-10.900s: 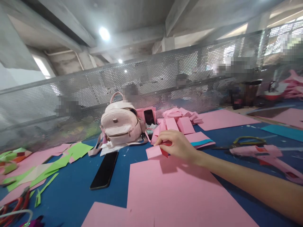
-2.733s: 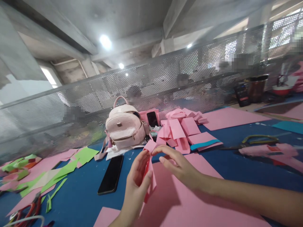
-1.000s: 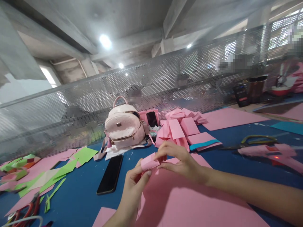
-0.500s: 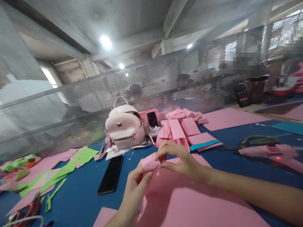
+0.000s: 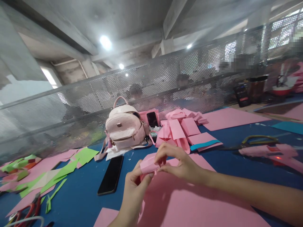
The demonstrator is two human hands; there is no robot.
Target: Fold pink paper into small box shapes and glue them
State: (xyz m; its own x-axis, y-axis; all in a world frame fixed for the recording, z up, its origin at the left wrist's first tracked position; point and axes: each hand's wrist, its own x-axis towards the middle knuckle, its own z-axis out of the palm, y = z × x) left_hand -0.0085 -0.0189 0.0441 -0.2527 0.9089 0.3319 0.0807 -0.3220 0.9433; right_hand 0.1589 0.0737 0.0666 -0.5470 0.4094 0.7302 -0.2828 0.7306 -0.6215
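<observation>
Pinching folded pink paper [image 5: 147,164], fingers [image 5: 163,152] of left hand [image 5: 134,185] and right hand [image 5: 181,163] both closed on it; large pink sheet [image 5: 194,205] beneath

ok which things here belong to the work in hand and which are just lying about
Belongs, apparently:
pink paper piece, held by left hand and right hand
large pink sheet
pink strips
probably glue gun

Lying about, apparently:
backpack
nearer phone
green scraps

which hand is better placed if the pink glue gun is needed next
Probably the right hand: the pink glue gun lies on that side, farther from the left hand. Both hold the pink paper piece.
</observation>
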